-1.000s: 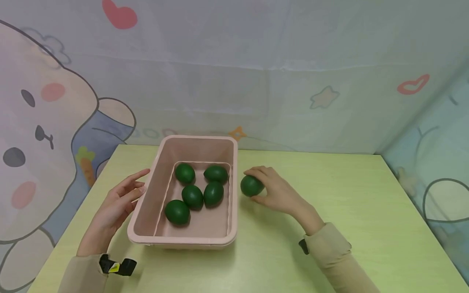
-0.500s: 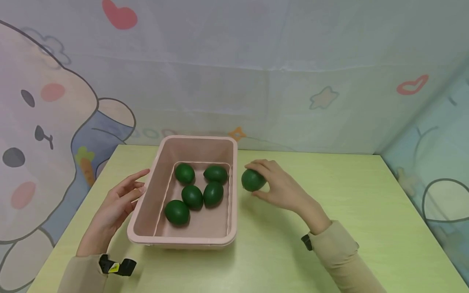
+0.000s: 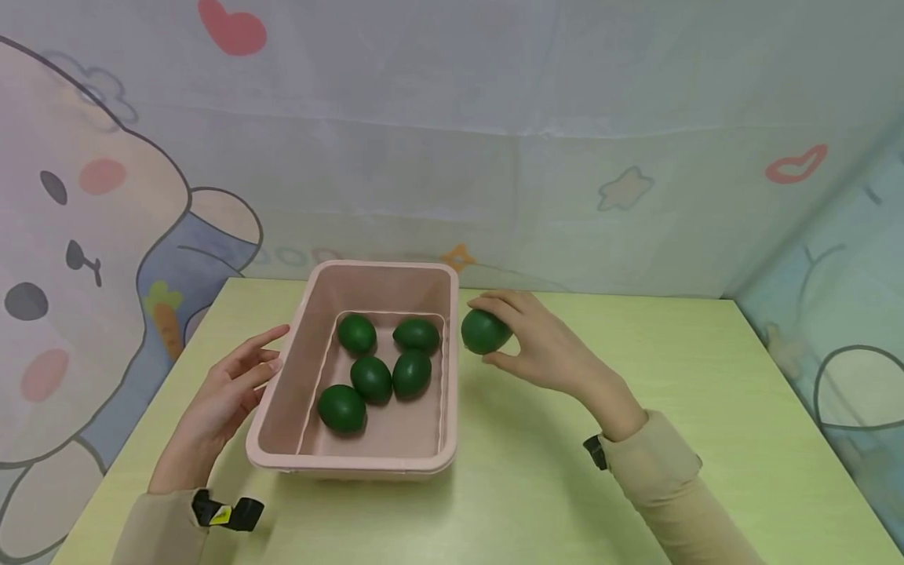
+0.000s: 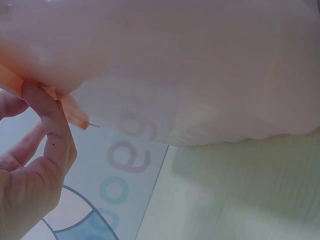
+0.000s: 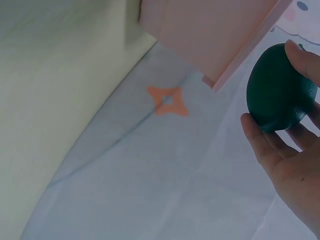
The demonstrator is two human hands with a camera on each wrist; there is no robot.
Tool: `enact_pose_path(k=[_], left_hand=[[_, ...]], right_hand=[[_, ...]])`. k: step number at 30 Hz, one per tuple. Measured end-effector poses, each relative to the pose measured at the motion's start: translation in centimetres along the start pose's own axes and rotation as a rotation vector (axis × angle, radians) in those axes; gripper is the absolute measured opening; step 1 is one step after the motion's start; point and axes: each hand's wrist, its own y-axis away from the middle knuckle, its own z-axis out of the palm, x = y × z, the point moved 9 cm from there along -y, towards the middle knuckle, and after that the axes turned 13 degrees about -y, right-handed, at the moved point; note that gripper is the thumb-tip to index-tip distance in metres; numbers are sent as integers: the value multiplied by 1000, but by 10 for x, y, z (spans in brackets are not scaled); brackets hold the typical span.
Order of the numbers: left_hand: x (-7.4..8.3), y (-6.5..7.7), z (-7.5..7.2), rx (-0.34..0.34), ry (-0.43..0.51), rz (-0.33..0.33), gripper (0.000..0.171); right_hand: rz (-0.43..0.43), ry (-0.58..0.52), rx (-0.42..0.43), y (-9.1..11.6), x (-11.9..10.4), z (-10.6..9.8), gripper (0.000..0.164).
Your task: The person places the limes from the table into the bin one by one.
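Observation:
My right hand (image 3: 547,345) grips a dark green avocado (image 3: 485,332) between thumb and fingers, just outside the bin's right wall. The right wrist view shows the same avocado (image 5: 276,90) smooth and oval, lifted near the height of the bin's rim. The pink plastic bin (image 3: 395,464) stands left of it with several more avocados (image 3: 342,409) on its floor. Beside the left wall, my left hand (image 3: 229,388) touches the rim with relaxed fingers. In the left wrist view those fingers (image 4: 50,120) meet the rim from outside.
The bin and both arms are over a pale yellow-green table (image 3: 523,502). A printed cloth (image 3: 537,173) hangs behind the table's back edge. Each wrist wears a small black camera, the left one (image 3: 243,514) near the bin's front left corner.
My right hand has raised the avocado from beside the bin, moving up and away toward the back edge. My left hand, the bin and the avocados inside have stayed put.

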Motion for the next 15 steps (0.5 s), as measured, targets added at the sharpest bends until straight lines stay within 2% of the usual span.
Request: enact_pose_path(k=[7,15], left_hand=[[0,1,0,-3,3,7,46],[0,0,0,-5,-5,9,47]], right_hand=[[-38,20,-35,-7,-16,-1,61],[-98,60,-126,-14,-37,4,63]])
